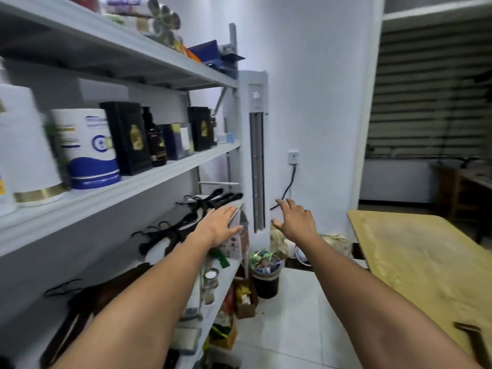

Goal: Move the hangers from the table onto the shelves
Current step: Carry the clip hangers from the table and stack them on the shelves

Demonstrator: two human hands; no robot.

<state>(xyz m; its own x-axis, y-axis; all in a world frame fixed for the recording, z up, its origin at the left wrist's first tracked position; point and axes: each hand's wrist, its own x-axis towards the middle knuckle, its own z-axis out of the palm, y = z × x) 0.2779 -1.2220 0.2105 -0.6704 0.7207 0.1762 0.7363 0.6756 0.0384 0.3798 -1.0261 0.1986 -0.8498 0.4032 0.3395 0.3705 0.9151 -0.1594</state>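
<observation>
Black hangers (170, 233) lie in bundles on the third shelf (234, 209) of the grey rack at the left, with another bundle (213, 198) farther back. My left hand (219, 226) stretches over that shelf's front edge, fingers straight, empty, just right of the hangers. Off the rack's end, my right hand (292, 219) hovers in the air with its fingers spread, holding nothing. The wooden table (426, 257) stands at the right; its visible top shows no hangers. More dark hangers (77, 310) lie nearer on the same shelf.
Paper rolls (87, 147), black boxes (127, 137) and bottles fill the shelf above. A white tower unit (257, 155) stands at the rack's end. A full bin (266, 275) and boxes sit on the tiled floor, with open floor between rack and table.
</observation>
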